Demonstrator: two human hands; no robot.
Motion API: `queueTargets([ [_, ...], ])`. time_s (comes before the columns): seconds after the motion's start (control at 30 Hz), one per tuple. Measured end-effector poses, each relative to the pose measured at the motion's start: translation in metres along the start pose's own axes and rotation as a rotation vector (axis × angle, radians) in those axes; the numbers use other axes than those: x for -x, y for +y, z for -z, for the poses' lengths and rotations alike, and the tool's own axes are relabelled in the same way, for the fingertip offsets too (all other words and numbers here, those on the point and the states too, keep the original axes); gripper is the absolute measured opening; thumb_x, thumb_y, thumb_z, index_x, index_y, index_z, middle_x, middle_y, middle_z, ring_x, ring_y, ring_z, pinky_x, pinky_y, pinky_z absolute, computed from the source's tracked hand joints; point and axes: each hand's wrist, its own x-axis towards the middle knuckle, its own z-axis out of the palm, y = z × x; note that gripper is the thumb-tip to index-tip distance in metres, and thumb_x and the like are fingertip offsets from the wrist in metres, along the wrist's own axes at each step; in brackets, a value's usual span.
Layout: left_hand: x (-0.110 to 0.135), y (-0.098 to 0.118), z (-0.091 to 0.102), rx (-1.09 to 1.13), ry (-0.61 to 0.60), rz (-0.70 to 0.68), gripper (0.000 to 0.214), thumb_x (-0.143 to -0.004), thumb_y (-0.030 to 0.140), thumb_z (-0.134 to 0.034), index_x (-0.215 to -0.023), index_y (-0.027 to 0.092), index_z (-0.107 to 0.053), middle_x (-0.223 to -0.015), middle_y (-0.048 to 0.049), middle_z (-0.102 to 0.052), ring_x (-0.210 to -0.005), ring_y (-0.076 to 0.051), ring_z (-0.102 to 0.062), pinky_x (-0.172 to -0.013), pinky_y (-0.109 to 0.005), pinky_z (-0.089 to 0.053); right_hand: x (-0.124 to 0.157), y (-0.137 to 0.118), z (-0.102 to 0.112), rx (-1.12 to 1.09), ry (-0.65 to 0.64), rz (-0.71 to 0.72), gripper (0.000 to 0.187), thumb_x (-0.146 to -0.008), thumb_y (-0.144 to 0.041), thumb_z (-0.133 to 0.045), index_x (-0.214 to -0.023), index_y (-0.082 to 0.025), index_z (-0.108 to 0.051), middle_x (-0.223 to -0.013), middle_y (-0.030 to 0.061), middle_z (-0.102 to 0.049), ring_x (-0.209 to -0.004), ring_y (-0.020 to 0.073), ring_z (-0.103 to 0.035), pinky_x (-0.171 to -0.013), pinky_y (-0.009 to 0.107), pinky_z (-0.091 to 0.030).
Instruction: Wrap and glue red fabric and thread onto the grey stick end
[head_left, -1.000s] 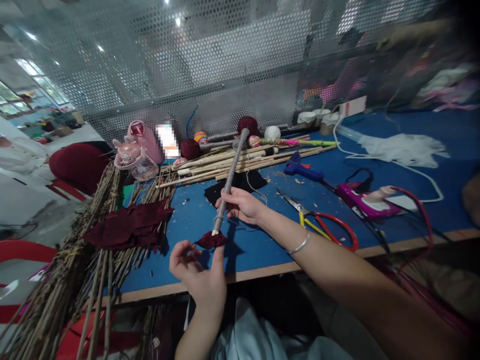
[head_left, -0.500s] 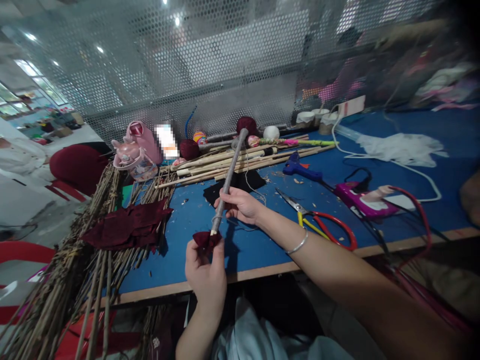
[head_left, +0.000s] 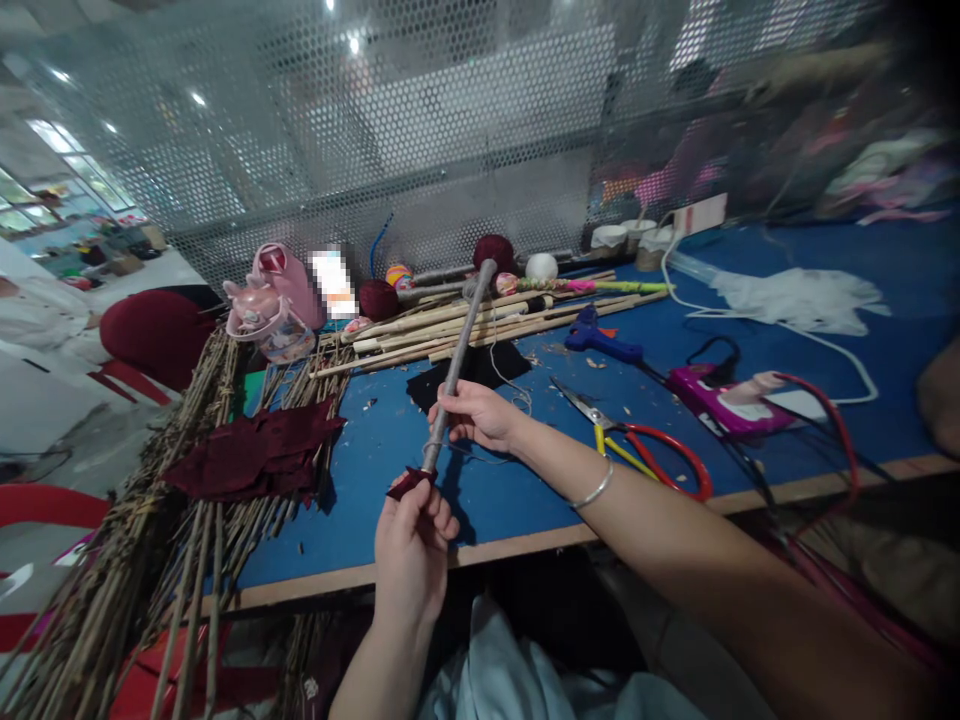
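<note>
My right hand (head_left: 476, 415) grips a stick wrapped in grey yarn (head_left: 466, 340) around its lower middle, the stick slanting up and away from me. At its near end, my left hand (head_left: 415, 535) pinches a small dark red cloth piece (head_left: 411, 484) against the tip, fingers closed. The cloth covers that end of the stick. A loose grey strand trails from the stick over the table to the right. More dark red cloth pieces (head_left: 255, 450) lie stacked on a bundle of twigs to the left. Beneath the stick lies a black cloth (head_left: 502, 368).
Scissors with red and yellow handles (head_left: 637, 445), a blue glue gun (head_left: 604, 337) and a purple power strip (head_left: 731, 400) lie to the right. Wooden sticks (head_left: 442, 330) and yarn balls (head_left: 379, 299) line the back, before a perforated metal screen (head_left: 375, 120). Twigs (head_left: 97, 540) overhang the left edge.
My left hand has turned and its fingers have folded the dark red cloth over the stick's near end, which showed bare before. My right hand holds nearly the same place.
</note>
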Motion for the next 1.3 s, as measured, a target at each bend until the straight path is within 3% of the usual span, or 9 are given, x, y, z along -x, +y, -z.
queueTargets([
  [0.23, -0.001, 0.001, 0.006, -0.062, -0.019, -0.012, 0.028, -0.065, 0.027, -0.068, -0.074, 0.018, -0.044, -0.050, 0.0075, -0.049, -0.043, -0.005, -0.046, -0.040, -0.015, -0.035, -0.001, 0.001, 0.002, 0.016, -0.003, -0.007, 0.014, -0.077, -0.021, -0.059, -0.077, -0.017, -0.045, -0.067, 0.0013, -0.065, -0.054, 0.0094, -0.061, -0.040, 0.013, -0.048],
  [0.47, -0.004, 0.017, 0.015, -0.289, 0.087, 0.088, 0.029, -0.064, 0.028, -0.068, -0.081, 0.014, -0.048, -0.061, -0.0048, -0.067, -0.054, -0.014, -0.064, -0.044, -0.017, -0.047, -0.002, 0.002, 0.002, 0.029, 0.004, -0.012, 0.010, -0.079, -0.019, -0.055, -0.078, -0.017, -0.045, -0.068, 0.0017, -0.065, -0.053, 0.0091, -0.061, -0.040, 0.013, -0.048],
  [0.67, -0.012, 0.031, 0.027, -0.486, -0.007, 0.047, 0.028, -0.066, 0.027, -0.070, -0.079, 0.014, -0.048, -0.078, -0.0079, -0.070, -0.070, -0.015, -0.067, -0.055, -0.017, -0.051, -0.004, 0.005, 0.002, 0.064, 0.025, -0.038, 0.010, -0.079, -0.016, -0.053, -0.078, -0.017, -0.043, -0.068, 0.0018, -0.065, -0.054, 0.0103, -0.062, -0.040, 0.014, -0.048],
  [0.9, -0.021, 0.039, 0.028, -0.427, -0.077, 0.231, 0.026, -0.065, 0.019, -0.070, -0.080, 0.013, -0.050, -0.078, -0.0103, -0.069, -0.065, -0.012, -0.066, -0.052, -0.015, -0.051, -0.003, 0.003, 0.003, 0.077, 0.023, -0.019, 0.017, -0.076, -0.022, -0.060, -0.078, -0.018, -0.044, -0.068, 0.0006, -0.065, -0.055, 0.0092, -0.061, -0.045, 0.015, -0.047],
  [1.0, -0.023, 0.035, 0.027, -0.389, -0.070, 0.181, 0.029, -0.065, 0.017, -0.071, -0.080, 0.015, -0.046, -0.077, -0.0090, -0.069, -0.063, -0.012, -0.066, -0.052, -0.015, -0.051, 0.001, 0.001, 0.002, 0.169, 0.032, -0.100, 0.023, -0.077, -0.035, -0.060, -0.078, -0.018, -0.044, -0.069, 0.0012, -0.065, -0.057, 0.0100, -0.061, -0.048, 0.017, -0.047],
  [1.1, -0.022, 0.032, 0.029, -0.384, -0.063, 0.135, 0.033, -0.065, 0.018, -0.072, -0.080, 0.016, -0.043, -0.076, -0.0067, -0.068, -0.060, -0.010, -0.064, -0.050, -0.014, -0.050, 0.009, -0.003, 0.003, 0.408, -0.136, -0.263, 0.036, -0.077, -0.052, -0.054, -0.074, -0.016, -0.049, -0.060, 0.0011, -0.061, -0.045, 0.0083, -0.052, -0.039, 0.017, -0.038],
  [1.2, -0.023, 0.032, 0.030, -0.379, -0.091, 0.133, 0.035, -0.064, 0.020, -0.073, -0.083, 0.016, -0.043, -0.075, -0.0056, -0.067, -0.060, -0.009, -0.063, -0.049, -0.013, -0.049, 0.014, -0.011, 0.008, 0.639, -0.332, -0.311, 0.039, -0.073, -0.051, -0.058, -0.066, -0.013, -0.053, -0.046, -0.0047, -0.047, -0.036, 0.0036, -0.033, -0.035, 0.016, -0.022],
  [1.23, -0.023, 0.032, 0.030, -0.380, -0.101, 0.133, 0.036, -0.064, 0.020, -0.073, -0.084, 0.016, -0.043, -0.076, -0.0057, -0.067, -0.060, -0.009, -0.063, -0.050, -0.013, -0.049, 0.014, -0.014, 0.011, 0.670, -0.316, -0.265, 0.036, -0.072, -0.048, -0.060, -0.064, -0.013, -0.053, -0.045, -0.0067, -0.042, -0.036, 0.0031, -0.029, -0.036, 0.017, -0.019],
  [1.3, -0.024, 0.033, 0.029, -0.389, -0.114, 0.136, 0.037, -0.064, 0.021, -0.073, -0.086, 0.016, -0.043, -0.077, -0.0063, -0.067, -0.061, -0.009, -0.063, -0.050, -0.013, -0.049, 0.010, -0.018, 0.015, 0.709, -0.159, -0.096, 0.031, -0.072, -0.043, -0.059, -0.064, -0.014, -0.052, -0.045, -0.0087, -0.035, -0.039, 0.0036, -0.025, -0.039, 0.018, -0.017],
])
